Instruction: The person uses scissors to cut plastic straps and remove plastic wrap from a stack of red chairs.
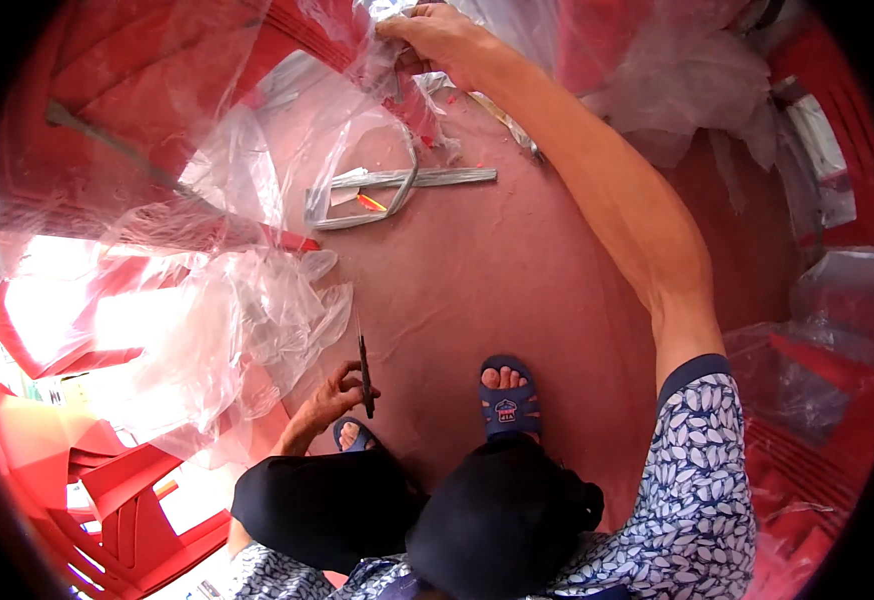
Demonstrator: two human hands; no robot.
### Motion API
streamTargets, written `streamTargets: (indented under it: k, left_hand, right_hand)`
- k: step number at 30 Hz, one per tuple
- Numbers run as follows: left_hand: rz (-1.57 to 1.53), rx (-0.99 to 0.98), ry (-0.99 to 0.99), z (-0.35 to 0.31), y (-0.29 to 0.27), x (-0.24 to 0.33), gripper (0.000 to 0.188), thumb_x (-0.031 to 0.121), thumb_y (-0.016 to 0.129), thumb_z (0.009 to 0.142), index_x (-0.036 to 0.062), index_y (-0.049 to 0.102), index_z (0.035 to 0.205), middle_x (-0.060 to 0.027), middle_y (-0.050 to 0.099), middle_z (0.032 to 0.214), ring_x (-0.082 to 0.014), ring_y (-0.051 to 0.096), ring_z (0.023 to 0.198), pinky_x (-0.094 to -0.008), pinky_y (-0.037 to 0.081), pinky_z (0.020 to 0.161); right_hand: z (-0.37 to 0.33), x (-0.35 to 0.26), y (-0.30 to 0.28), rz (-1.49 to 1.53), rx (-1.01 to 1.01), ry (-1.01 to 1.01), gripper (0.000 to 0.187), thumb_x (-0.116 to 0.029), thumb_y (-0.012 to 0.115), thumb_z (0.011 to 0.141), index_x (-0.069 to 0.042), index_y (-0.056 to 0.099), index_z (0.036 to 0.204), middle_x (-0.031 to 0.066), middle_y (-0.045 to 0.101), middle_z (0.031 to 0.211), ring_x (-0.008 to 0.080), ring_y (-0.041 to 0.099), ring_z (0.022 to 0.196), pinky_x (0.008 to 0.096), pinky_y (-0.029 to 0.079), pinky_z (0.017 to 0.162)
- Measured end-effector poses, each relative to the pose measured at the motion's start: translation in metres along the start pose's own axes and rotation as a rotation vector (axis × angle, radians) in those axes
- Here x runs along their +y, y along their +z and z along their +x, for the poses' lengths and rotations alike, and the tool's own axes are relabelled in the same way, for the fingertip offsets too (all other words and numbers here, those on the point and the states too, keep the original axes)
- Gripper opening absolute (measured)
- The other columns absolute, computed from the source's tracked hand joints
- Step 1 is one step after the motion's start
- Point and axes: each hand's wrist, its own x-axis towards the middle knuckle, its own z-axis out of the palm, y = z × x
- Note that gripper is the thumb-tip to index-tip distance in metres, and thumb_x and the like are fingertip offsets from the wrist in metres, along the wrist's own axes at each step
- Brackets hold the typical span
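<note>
My right hand (435, 38) reaches far forward to the top of the view, its fingers closed on clear plastic sheeting (377, 60). Low on the left, beside my knee, my left hand (331, 398) grips a slim blade with a dark handle (366, 385). Its thin tip points forward, away from me. Being edge-on, it could be a knife or closed scissors; I cannot tell which. More crumpled clear plastic (247, 330) hangs just left of that hand. The blade seems to stand apart from the plastic.
Plastic-wrapped red chairs (147, 490) stand at the left, and more wrapped red furniture (827, 480) at the right. A grey strap (437, 177) lies looped on the reddish floor (437, 270). My feet, in blue sandals (510, 405), are planted before me.
</note>
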Motion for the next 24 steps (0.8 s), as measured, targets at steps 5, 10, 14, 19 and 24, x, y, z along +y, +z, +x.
streamTargets:
  k: [5,10,14,19,24]
  left_hand:
    - [-0.092,-0.209,0.06,0.02,0.011,0.096,0.071,0.02,0.07,0.089,-0.0046,0.034,0.145,-0.0152,0.066,0.102,-0.0219,0.066,0.09,-0.0349,0.054,0.083]
    - [0.331,0.006,0.231,0.07,0.034,0.194,0.045,0.031,0.073,0.089,-0.0034,0.05,0.109,-0.0075,0.056,0.076,-0.0144,0.059,0.073,-0.0338,0.047,0.063]
    - [0.565,0.283,0.576,0.121,0.052,0.22,0.037,0.025,0.066,0.091,-0.0031,0.045,0.104,-0.014,0.055,0.074,-0.0245,0.06,0.069,-0.0398,0.046,0.063]
    - [0.529,0.515,0.698,0.159,0.058,0.225,0.038,0.019,0.062,0.092,-0.0004,0.04,0.115,-0.0216,0.058,0.08,-0.0381,0.061,0.074,-0.0468,0.047,0.07]
    - [0.612,0.613,0.746,0.179,0.046,0.215,0.036,0.02,0.062,0.092,0.0006,0.04,0.112,-0.0241,0.061,0.084,-0.0431,0.063,0.081,-0.051,0.047,0.072]
  right_hand:
    - [-0.015,-0.015,-0.003,0.115,-0.175,-0.001,0.024,-0.023,0.063,0.093,0.0,0.07,0.095,0.0134,0.072,0.08,0.0231,0.07,0.064,0.0357,0.058,0.062]
    - [-0.02,-0.036,0.008,-0.028,-0.121,0.065,0.023,-0.02,0.062,0.094,0.001,0.069,0.095,0.0134,0.071,0.078,0.0236,0.069,0.06,0.0355,0.057,0.057]
    - [-0.022,-0.028,0.01,0.007,-0.059,0.049,0.022,-0.019,0.068,0.091,0.002,0.071,0.092,0.0085,0.068,0.074,0.0187,0.065,0.062,0.0318,0.052,0.056]
    - [-0.027,-0.029,0.008,0.03,-0.139,0.049,0.023,-0.02,0.062,0.094,0.002,0.069,0.094,0.0148,0.071,0.076,0.0241,0.069,0.06,0.0357,0.057,0.057]
    - [-0.032,-0.033,0.01,0.008,-0.142,0.051,0.025,-0.021,0.062,0.095,0.003,0.069,0.095,0.0156,0.071,0.077,0.0244,0.069,0.061,0.0354,0.057,0.056]
